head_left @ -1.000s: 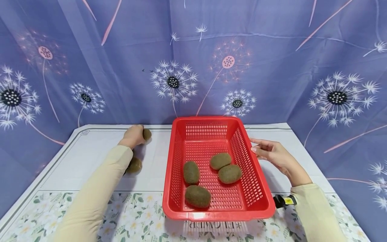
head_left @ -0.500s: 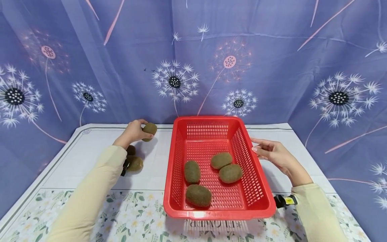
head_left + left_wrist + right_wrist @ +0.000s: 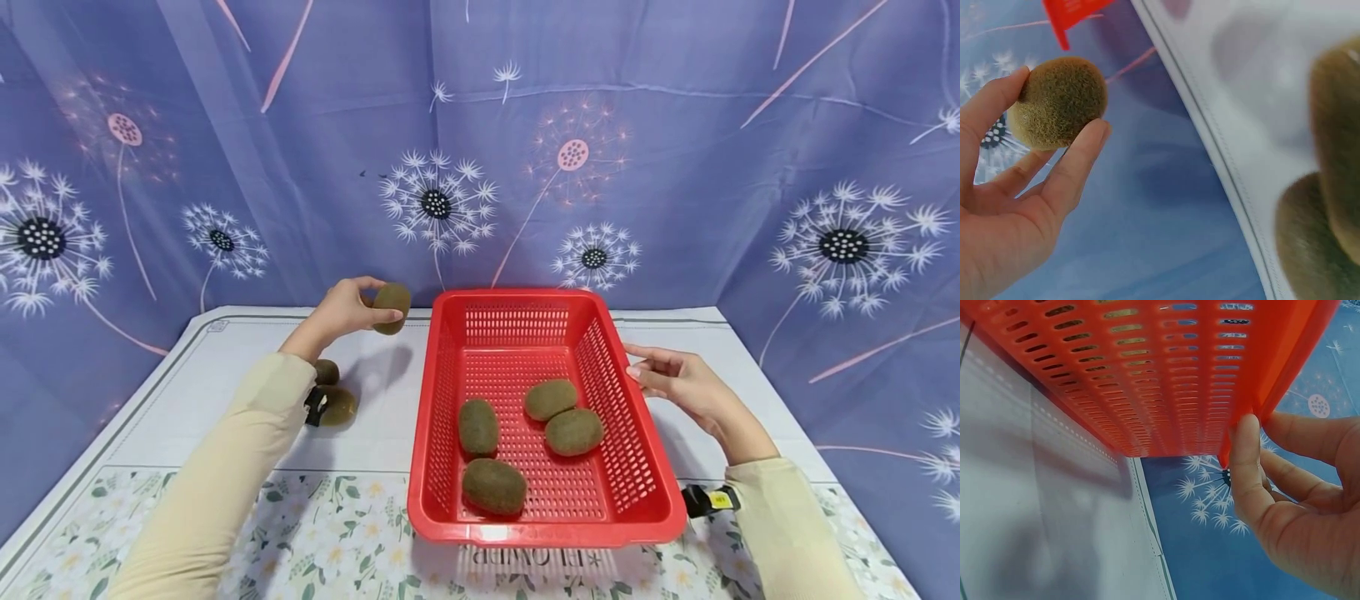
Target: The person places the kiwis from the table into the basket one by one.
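Head view: left hand (image 3: 343, 310) pinches a kiwi (image 3: 395, 298) aloft.

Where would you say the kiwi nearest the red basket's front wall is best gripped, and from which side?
Probably across its short width, from above: the front kiwi lies roughly left to right, the red basket rises around it, and a second kiwi sits close behind its left end.
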The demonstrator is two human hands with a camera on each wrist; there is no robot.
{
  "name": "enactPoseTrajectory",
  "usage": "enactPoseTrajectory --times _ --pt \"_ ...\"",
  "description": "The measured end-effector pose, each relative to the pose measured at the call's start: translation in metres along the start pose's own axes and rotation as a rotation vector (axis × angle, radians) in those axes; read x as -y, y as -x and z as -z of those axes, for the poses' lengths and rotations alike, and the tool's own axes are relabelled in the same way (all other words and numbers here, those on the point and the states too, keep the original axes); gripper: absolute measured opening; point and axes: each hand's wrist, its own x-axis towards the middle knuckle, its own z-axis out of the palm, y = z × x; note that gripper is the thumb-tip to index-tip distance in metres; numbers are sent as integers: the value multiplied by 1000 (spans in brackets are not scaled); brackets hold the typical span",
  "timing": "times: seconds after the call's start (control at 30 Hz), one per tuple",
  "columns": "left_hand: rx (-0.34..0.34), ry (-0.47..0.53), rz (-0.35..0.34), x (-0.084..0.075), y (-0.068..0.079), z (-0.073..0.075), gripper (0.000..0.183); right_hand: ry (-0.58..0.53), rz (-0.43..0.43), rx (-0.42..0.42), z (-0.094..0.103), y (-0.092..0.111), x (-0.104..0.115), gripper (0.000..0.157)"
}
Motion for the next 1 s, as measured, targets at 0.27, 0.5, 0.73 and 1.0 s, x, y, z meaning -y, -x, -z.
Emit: enactPoseTrajectory --times 0.27,0.5,0.73,1.0 --pt "23 56 -13 -28 -3 -2 67 -10 5 -2 -1 0 1 56" --pt "51 110 -19 -52 -9 -11 65 -18 7 -4 0 1 0 55" --pt "70 131 -29 -79 -16 -23 62 -11 6 -7 0 1 0 55" --pt "86 111 -59 -103 -27 -39 58 -38 0 -4 -1 1 1 57"
